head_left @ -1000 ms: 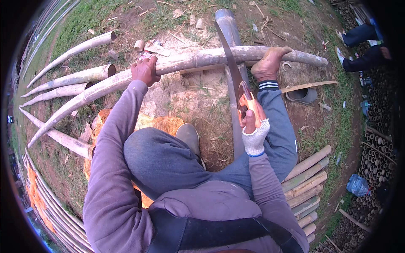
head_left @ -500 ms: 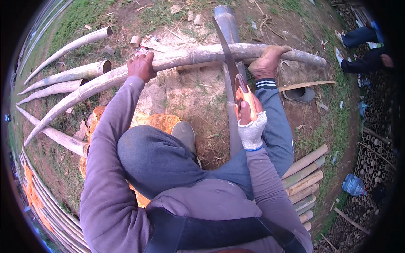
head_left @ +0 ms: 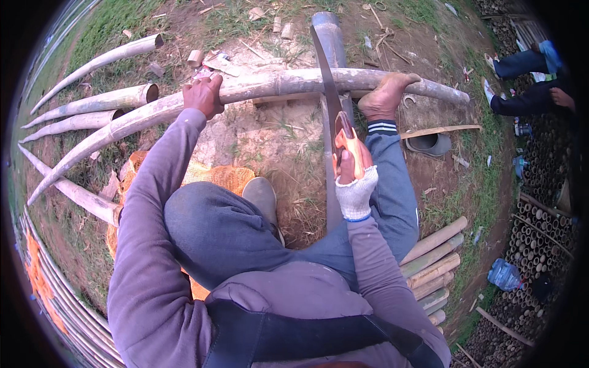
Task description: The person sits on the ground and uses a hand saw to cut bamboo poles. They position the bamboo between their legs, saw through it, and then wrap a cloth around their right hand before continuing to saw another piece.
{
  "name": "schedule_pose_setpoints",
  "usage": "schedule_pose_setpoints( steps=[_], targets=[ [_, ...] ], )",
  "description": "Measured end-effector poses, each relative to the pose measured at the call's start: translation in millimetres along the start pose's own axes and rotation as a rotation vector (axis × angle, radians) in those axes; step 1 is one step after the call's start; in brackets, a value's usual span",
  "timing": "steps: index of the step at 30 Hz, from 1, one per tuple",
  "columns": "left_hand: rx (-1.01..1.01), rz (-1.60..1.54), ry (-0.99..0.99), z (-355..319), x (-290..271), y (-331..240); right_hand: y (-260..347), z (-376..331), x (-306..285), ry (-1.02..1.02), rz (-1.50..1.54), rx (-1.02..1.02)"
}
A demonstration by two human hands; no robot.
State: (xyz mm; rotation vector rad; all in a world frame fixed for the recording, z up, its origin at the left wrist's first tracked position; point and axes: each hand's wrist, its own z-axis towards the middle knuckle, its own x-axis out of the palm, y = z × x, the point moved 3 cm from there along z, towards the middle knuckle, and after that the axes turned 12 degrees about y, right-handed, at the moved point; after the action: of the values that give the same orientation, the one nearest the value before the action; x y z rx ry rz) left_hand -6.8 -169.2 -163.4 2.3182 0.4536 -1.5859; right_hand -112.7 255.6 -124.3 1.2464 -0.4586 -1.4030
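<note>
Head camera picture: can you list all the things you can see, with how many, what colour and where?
bamboo pole being cut: one, pale grey-tan, lying across the dirt up front
hand saw: one, dark blade with orange handle, blade on the pole
loose bamboo poles: several, pale tan, on the grass at left
short bamboo pieces: several, tan, stacked at lower right
orange mesh: one sheet, under the knees
plastic bottle: one, blue, right edge
another person: dark legs, upper right
bare foot: one, pressing the pole
left hand: bare, gripping the pole
right hand: white glove, fingers around the saw handle
</note>
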Motion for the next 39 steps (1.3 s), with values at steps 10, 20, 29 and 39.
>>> schedule_pose_setpoints(
  steps=[10, 20, 29, 39],
  targets=[
    [0.004, -0.035, -0.014, -4, -4, 7, 87, -129, -27, 0.114, 0.425, 0.347],
    [-0.012, -0.012, 0.077, -3, -16, 3, -33, 71, -6, -0.033, -0.149, -0.049],
    [0.001, -0.011, 0.046, -1, -6, 1, 77, -102, -5, -0.025, 0.484, 0.295],
    [0.008, -0.052, 0.075, -6, -10, 7, 84, -116, -13, 0.117, 0.422, 0.369]
  ],
)
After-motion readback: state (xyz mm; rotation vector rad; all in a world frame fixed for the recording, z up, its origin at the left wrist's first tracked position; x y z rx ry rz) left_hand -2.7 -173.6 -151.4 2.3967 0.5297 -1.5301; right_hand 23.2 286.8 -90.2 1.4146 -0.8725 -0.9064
